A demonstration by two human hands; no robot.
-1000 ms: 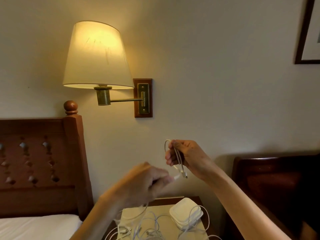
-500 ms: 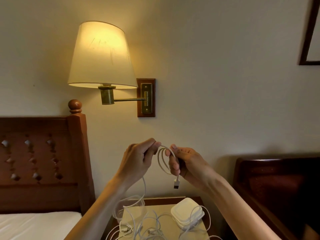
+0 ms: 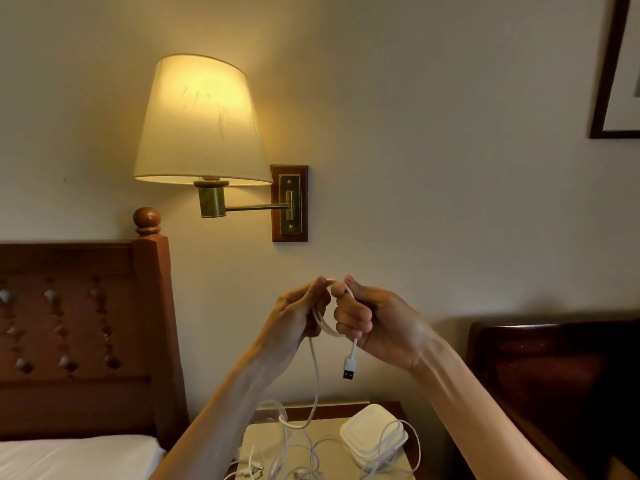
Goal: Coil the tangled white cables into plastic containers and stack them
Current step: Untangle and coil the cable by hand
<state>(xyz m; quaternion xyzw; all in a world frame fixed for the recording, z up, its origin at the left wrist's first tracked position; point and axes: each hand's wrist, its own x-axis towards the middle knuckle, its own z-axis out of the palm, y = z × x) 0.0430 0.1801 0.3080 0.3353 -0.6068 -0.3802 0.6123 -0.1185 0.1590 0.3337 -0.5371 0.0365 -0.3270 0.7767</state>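
Raised in front of the wall, my left hand (image 3: 298, 315) and my right hand (image 3: 369, 320) both hold one white cable (image 3: 323, 325). A small coil of it runs between the two hands, with fingers curled round the loops. Its USB plug (image 3: 349, 368) dangles below my right hand. The rest of the cable hangs down from my left hand to a tangle of white cables (image 3: 298, 452) on the nightstand. A stack of white plastic containers (image 3: 372, 433) with lids sits on the nightstand at the right, with cable looped around it.
The small nightstand (image 3: 332, 427) stands between a wooden headboard (image 3: 79, 334) with white bedding at the left and a dark wooden chair (image 3: 554, 375) at the right. A lit wall lamp (image 3: 202, 123) hangs above.
My left hand swept up from low on the left to meet my right hand at the coil. The two hands have closed in together, and the loop between them is tighter.
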